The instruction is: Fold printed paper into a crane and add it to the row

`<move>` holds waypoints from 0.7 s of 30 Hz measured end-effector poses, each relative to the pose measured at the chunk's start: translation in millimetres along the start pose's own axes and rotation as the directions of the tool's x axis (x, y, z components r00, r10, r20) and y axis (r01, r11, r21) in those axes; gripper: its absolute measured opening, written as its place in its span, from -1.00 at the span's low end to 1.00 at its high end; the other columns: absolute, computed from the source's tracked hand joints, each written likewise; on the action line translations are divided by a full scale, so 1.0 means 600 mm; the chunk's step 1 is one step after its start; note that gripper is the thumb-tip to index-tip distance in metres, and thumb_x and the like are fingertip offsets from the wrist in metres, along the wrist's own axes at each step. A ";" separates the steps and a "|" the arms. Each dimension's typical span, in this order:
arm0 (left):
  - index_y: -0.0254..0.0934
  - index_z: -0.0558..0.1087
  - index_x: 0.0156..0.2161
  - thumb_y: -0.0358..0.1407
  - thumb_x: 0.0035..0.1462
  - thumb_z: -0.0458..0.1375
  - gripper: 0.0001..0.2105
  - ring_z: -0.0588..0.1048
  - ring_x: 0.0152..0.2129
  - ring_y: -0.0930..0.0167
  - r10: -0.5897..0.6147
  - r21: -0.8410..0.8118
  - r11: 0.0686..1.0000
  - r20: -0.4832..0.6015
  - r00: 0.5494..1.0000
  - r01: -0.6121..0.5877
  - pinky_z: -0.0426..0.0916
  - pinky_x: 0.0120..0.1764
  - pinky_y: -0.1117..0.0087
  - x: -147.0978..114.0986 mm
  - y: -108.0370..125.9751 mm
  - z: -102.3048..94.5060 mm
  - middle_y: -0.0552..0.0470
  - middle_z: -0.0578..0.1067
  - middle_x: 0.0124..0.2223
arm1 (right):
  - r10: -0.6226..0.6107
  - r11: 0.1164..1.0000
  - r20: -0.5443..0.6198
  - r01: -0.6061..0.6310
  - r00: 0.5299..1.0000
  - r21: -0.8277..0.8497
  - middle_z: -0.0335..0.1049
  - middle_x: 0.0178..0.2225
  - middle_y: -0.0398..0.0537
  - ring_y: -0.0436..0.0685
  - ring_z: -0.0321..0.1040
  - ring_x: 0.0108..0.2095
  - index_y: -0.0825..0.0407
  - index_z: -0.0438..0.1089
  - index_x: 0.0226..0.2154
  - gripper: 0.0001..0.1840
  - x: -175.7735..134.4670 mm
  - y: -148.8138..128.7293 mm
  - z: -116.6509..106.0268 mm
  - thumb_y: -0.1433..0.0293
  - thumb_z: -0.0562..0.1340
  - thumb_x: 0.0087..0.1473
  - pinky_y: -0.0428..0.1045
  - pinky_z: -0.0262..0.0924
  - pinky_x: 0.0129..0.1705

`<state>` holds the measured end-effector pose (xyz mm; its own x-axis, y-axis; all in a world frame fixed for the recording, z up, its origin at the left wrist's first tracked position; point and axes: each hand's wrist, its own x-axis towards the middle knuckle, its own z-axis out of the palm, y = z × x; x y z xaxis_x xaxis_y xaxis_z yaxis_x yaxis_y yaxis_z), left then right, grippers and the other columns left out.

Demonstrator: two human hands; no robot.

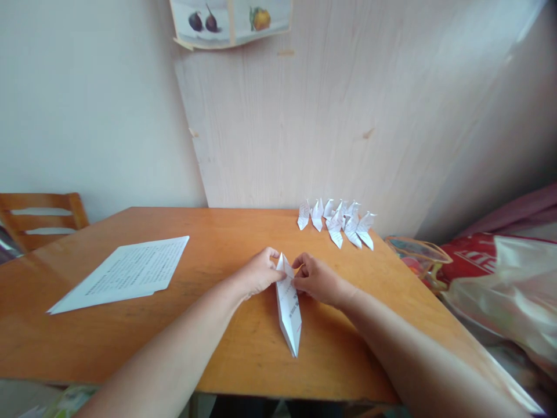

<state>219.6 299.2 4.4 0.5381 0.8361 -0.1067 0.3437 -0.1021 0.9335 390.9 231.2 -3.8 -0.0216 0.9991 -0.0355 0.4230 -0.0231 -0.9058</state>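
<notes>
A long, pointed piece of folded paper (289, 307) with printed text lies between my hands, one tip toward me and the other away. My left hand (262, 271) pinches its left edge near the far tip. On the opposite edge, my right hand (317, 278) has thumb and fingers closed at the paper. Farther back on the right, several small folded paper cranes (336, 223) stand in a cluster. The undersides of the folds are hidden.
A stack of printed paper sheets (130, 270) lies on the left of the wooden table (209, 360). A wooden chair (41, 220) stands beyond the left end. Plastic bags (505, 290) crowd the table's right edge, and a wall rises behind.
</notes>
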 end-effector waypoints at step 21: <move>-0.22 0.48 -0.19 -0.27 0.30 0.09 -0.87 0.43 -0.19 0.28 0.483 0.747 0.477 0.217 0.848 -0.463 0.30 -0.10 0.22 -0.063 -0.017 0.001 -0.03 0.50 -0.18 | -0.104 0.811 0.055 0.116 0.993 -0.574 0.49 -0.45 -0.12 0.05 0.36 -0.47 0.01 0.38 -0.04 -0.64 -0.029 -0.021 0.003 0.42 0.17 0.07 -0.08 -0.04 -0.47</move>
<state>196.2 268.5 -1.5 0.7894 0.5431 0.2861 0.4900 -0.8383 0.2390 384.2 214.2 7.2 -0.1151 0.9927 0.0354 0.8602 0.1174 -0.4962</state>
